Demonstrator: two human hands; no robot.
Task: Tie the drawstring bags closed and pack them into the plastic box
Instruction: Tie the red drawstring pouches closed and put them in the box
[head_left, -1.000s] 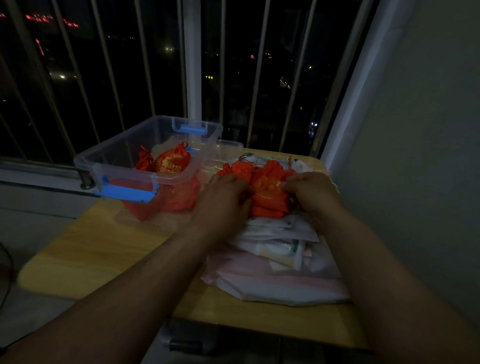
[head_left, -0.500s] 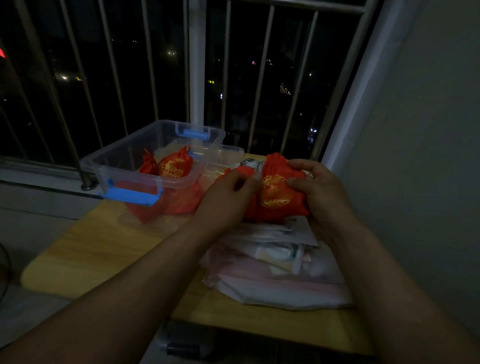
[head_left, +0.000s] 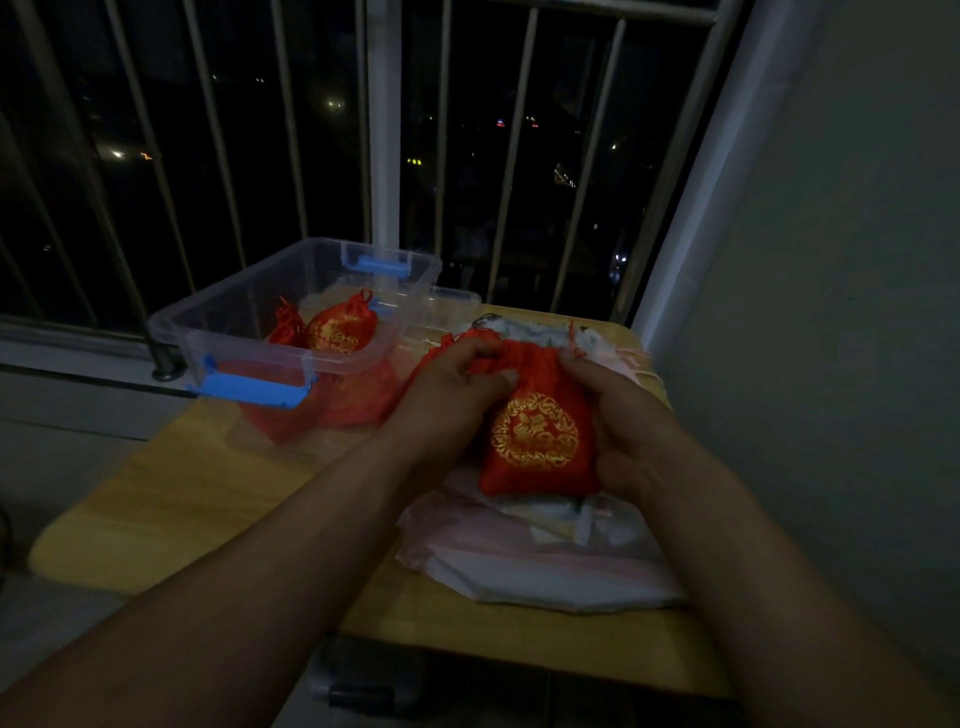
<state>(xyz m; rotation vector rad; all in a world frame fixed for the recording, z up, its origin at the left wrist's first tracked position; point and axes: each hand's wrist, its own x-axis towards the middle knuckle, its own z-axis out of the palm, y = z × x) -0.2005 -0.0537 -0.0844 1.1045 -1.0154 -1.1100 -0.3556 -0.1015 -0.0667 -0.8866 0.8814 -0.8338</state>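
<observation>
A red drawstring bag (head_left: 537, 436) with a round gold emblem is held upright above a pile of papers. My left hand (head_left: 454, 389) pinches its gathered top from the left. My right hand (head_left: 623, 431) grips its right side, fingers curled round the fabric. A thin red cord end (head_left: 571, 338) sticks up behind the bag. The clear plastic box (head_left: 208, 322) with blue handles stands at the back left of the table and holds two tied red bags (head_left: 337, 327). More red bags (head_left: 353, 400) lie against the box's near side.
A yellow wooden table (head_left: 197, 493) carries everything. A stack of white and pink papers and plastic sleeves (head_left: 545, 561) lies under my hands. A clear lid (head_left: 452, 306) sits behind the box. Window bars stand behind; a wall runs along the right.
The bag has been lifted off the pile and turned upright, emblem facing me. My left hand moved to its top; my right hand slid down its side.
</observation>
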